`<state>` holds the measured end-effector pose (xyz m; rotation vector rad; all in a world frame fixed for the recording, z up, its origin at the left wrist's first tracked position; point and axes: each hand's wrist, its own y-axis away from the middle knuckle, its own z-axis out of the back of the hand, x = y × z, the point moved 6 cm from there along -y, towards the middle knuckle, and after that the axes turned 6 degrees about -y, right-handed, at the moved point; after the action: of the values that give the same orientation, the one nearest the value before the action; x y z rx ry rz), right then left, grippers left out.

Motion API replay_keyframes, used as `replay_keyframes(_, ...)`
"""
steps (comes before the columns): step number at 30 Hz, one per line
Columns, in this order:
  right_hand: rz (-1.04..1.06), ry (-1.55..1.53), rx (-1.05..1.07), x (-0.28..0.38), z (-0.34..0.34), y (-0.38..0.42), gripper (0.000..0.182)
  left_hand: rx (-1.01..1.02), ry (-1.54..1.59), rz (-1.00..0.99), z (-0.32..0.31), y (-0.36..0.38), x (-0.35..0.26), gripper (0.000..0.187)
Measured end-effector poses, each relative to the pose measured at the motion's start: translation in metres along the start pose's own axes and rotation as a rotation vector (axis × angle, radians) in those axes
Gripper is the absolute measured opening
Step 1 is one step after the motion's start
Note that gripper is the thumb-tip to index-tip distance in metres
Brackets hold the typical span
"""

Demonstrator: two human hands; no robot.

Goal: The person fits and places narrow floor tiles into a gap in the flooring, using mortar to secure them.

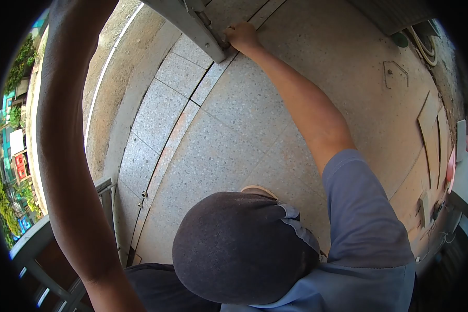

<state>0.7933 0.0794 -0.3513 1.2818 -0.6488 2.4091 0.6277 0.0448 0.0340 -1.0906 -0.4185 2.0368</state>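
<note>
My right hand (242, 38) is closed, its fingers pressed against the lower end of a grey metal gate frame (192, 32). What is between the fingers is too small and shaded to make out. The frame's end stands over a narrow dark slot (195, 93) running along the tiled floor (234, 135). My left arm (65, 130) stretches up along the left side, and its hand is beyond the top edge. My bent knee (239, 249) in dark trousers fills the lower middle, a shoe tip (260, 190) showing past it.
Small metal fittings (143, 195) sit on the slot at lower left. Another grey metal gate section (36, 244) stands at bottom left. Loose flat boards (429, 130) lie at the right, with a coiled hose (424, 47) at top right. Outside are a dirt strip and plants.
</note>
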Motion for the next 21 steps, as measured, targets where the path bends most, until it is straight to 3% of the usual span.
replay_keyframes(2,0.061,0.072,-0.039,0.001,-0.001,0.001,0.033,-0.005,-0.063,0.089,0.0,-0.004,-0.003,0.043)
replay_keyframes(4,0.031,0.001,-0.018,-0.006,0.0,0.0,0.033,-0.049,-0.187,0.365,-0.006,-0.013,-0.02,0.043)
replay_keyframes(6,-0.005,-0.07,0.035,-0.009,0.004,0.0,0.034,-0.017,-0.158,0.338,-0.004,-0.012,-0.016,0.043)
replay_keyframes(7,-0.025,-0.107,0.075,-0.007,0.008,-0.001,0.035,0.048,-0.05,0.124,0.01,-0.004,0.006,0.043)
replay_keyframes(9,-0.044,-0.109,0.123,-0.007,0.008,-0.001,0.034,0.112,0.064,-0.095,0.02,0.002,0.015,0.044)
replay_keyframes(11,-0.044,-0.038,0.133,-0.007,0.007,-0.003,0.033,0.113,0.072,-0.103,0.023,0.002,0.017,0.044)
replay_keyframes(14,-0.256,-0.242,0.181,-0.013,0.002,0.001,0.029,0.09,0.039,-0.093,0.026,0.002,0.019,0.045)
replay_keyframes(15,-0.239,-0.202,0.189,-0.01,0.003,0.002,0.028,0.067,0.013,-0.081,0.027,0.001,0.02,0.045)
replay_keyframes(17,-0.21,-0.119,0.204,-0.004,0.007,0.005,0.027,-0.012,-0.072,0.047,0.022,-0.007,0.025,0.045)
replay_keyframes(19,-0.248,-0.153,0.243,-0.003,0.005,0.007,0.026,-0.057,-0.149,0.341,0.009,-0.015,-0.002,0.045)
replay_keyframes(21,-0.294,-0.191,0.265,-0.008,0.002,0.007,0.026,-0.057,-0.139,0.419,0.004,-0.018,-0.011,0.045)
